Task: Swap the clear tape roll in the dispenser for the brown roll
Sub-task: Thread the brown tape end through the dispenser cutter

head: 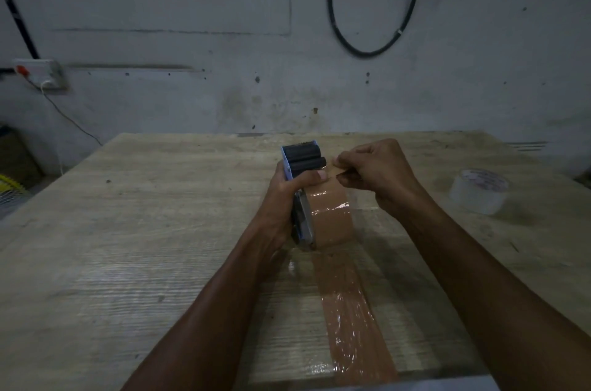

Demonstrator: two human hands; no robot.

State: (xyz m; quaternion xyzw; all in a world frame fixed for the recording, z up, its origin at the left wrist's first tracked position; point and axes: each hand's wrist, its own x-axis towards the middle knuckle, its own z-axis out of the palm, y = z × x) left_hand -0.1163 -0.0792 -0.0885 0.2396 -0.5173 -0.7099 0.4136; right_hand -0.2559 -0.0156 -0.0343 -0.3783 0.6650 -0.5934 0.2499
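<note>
Head view: left hand (284, 195) grips dispenser (302, 173), half hiding it; right hand (374, 174) pinches brown roll (332, 214) end.

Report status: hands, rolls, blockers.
Left hand grips dispenser. Right hand pinches tape end off mounted brown roll. Clear roll out, on table. No blockers.

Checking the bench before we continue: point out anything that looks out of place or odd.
One thing stands out: a long strip of brown tape is stuck flat on the wooden table, running toward the near edge, wrinkled and glossy. The clear roll lies aside on the right, as expected.
</note>
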